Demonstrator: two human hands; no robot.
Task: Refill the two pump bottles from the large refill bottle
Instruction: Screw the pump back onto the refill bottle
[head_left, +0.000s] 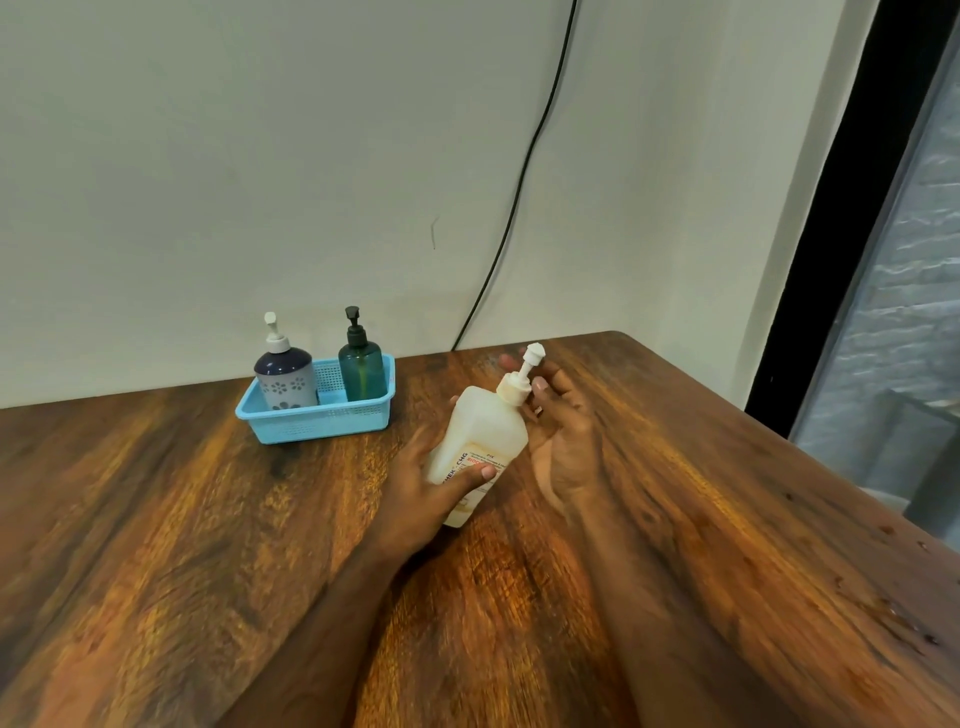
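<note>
- A person tilts a large white refill bottle (480, 441) just above a wooden worktop (208, 519), its pump head leaning away from the camera and to the right.
- The left hand (431, 488) is wrapped around the lower body of the refill bottle, thumb pressed across the printed label.
- The right hand (561, 431) lies half open beside the refill bottle's neck, fingers curled loosely near the white pump collar (514, 389); whether they grip it cannot be told.
- To the left of the refill bottle and farther back, a blue basket (317, 415) holds the two pump bottles: a dark-and-white flowered one (284, 376) and a green one (362, 366), both upright with pumps on.
- The refill bottle looks like stiff, smooth plastic, probably fairly heavy if full, and likely slippery where soap has run.
- The firmest hold is judged to be around its flat-sided body, with the other hand turning the ribbed collar to unscrew the pump.
- A black cable (524, 171) runs down the wall behind the refill bottle.
</note>
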